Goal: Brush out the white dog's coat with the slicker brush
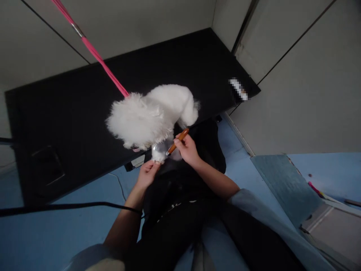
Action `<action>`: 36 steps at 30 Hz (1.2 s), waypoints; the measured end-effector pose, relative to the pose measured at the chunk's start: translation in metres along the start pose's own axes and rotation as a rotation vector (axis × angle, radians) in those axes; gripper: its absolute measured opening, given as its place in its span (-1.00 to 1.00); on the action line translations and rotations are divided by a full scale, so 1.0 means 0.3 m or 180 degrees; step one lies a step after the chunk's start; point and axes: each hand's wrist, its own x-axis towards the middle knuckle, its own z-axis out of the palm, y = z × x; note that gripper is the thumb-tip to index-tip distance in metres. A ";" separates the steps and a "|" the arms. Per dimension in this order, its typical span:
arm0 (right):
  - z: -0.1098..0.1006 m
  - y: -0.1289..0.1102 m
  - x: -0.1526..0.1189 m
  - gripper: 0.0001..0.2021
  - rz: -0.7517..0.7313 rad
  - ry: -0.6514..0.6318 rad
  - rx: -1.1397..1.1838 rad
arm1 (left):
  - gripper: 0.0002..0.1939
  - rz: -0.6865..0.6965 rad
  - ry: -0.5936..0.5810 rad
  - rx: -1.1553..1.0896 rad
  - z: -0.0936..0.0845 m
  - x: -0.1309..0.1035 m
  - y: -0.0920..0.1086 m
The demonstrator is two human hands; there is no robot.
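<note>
The left hand (146, 174) pinches the furry white paw (158, 156) of the fluffy dog (169, 98) at the near edge of the black rectangular table (210, 56), seemingly to steady it; the right hand (188, 151) curls round a glossy brown handle (178, 141), angled near-left toward the paw; a pink cord (113, 75) likely restrains the dog.

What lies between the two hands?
In the head view: the dog's white leg, held by the left hand, and the tool's metal end, handle in the right hand.
</note>
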 end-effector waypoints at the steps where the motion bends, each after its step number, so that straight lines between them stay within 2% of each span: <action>1: -0.002 -0.004 0.002 -0.76 -0.0073 0.0204 -0.0015 | -0.58 0.0071 -0.0001 0.0124 0.003 0.002 0.006; 2: -0.005 -0.008 0.004 -0.77 -0.0135 0.0221 -0.0024 | -0.57 0.0130 -0.0008 0.0203 0.006 0.002 0.013; 5: -0.013 -0.020 0.002 -0.79 -0.0128 -0.0330 -0.0076 | -0.53 0.0149 -0.0105 0.0337 0.006 -0.003 0.027; 6: -0.016 -0.024 0.000 -0.81 -0.0124 -0.0338 -0.0135 | -0.53 0.0139 -0.0129 0.0348 0.005 -0.006 0.028; 9: -0.027 -0.035 -0.007 -0.85 -0.0390 0.0271 -0.0386 | -0.56 0.0107 -0.0187 0.0275 -0.003 -0.010 0.021; 10: -0.030 -0.037 -0.009 -0.85 -0.0480 0.0257 -0.0457 | -0.55 0.0056 -0.0226 0.0248 -0.005 -0.011 0.015; 13: -0.037 -0.038 -0.010 -0.85 -0.0451 -0.0478 -0.0516 | -0.49 -0.0139 -0.0294 0.0212 -0.011 -0.012 -0.005; 14: -0.040 -0.038 -0.006 -0.85 -0.0415 -0.0475 -0.0519 | -0.48 -0.0161 -0.0281 0.0190 -0.013 -0.011 -0.012; 17: -0.047 -0.045 0.008 -0.88 -0.0573 0.0135 -0.0606 | -0.53 -0.0141 -0.0250 0.0072 -0.021 -0.007 -0.028; 18: -0.049 -0.048 0.012 -0.88 -0.0645 0.0027 -0.0649 | -0.54 -0.0163 -0.0283 0.0035 -0.024 -0.005 -0.032; 19: -0.050 -0.050 0.016 -0.88 -0.0677 -0.0274 -0.0677 | -0.53 -0.0203 -0.0335 -0.0011 -0.027 -0.005 -0.035; 20: -0.050 -0.052 0.019 -0.87 -0.0665 -0.0572 -0.0677 | -0.51 -0.0253 -0.0408 -0.0096 -0.029 -0.006 -0.037; 21: -0.050 -0.052 0.021 -0.87 -0.0627 -0.0699 -0.0661 | -0.49 -0.0307 -0.0491 -0.0234 -0.030 -0.010 -0.038; 22: -0.050 -0.052 0.023 -0.88 -0.0608 -0.0591 -0.0641 | -0.47 -0.0365 -0.0580 -0.0421 -0.031 -0.015 -0.039; 24: -0.050 -0.049 0.023 -0.89 -0.0701 -0.0113 -0.0596 | -0.45 -0.0496 -0.0762 -0.0872 -0.030 -0.029 -0.038; 25: -0.049 -0.047 0.021 -0.89 -0.0767 -0.0088 -0.0593 | -0.44 -0.0581 -0.0856 -0.1081 -0.029 -0.037 -0.036; 28: -0.045 -0.042 0.010 -0.88 -0.0754 -0.0720 -0.0648 | -0.45 -0.0880 -0.1114 -0.1565 -0.025 -0.058 -0.029; 29: -0.044 -0.040 0.007 -0.89 -0.0704 -0.0672 -0.0655 | -0.45 -0.0978 -0.1177 -0.1705 -0.024 -0.063 -0.026; 31: -0.044 -0.034 0.003 -0.89 -0.0695 -0.0278 -0.0629 | -0.45 -0.1183 -0.1247 -0.1953 -0.023 -0.067 -0.022; 32: -0.045 -0.030 0.002 -0.89 -0.0722 -0.0241 -0.0604 | -0.44 -0.1284 -0.1273 -0.2052 -0.022 -0.068 -0.021; 35: -0.049 -0.016 0.005 -0.86 -0.0673 -0.0712 -0.0538 | -0.39 -0.1495 -0.1269 -0.2306 -0.025 -0.067 -0.025; 36: -0.051 -0.011 0.007 -0.86 -0.0634 -0.0619 -0.0514 | -0.37 -0.1525 -0.1242 -0.2390 -0.027 -0.066 -0.030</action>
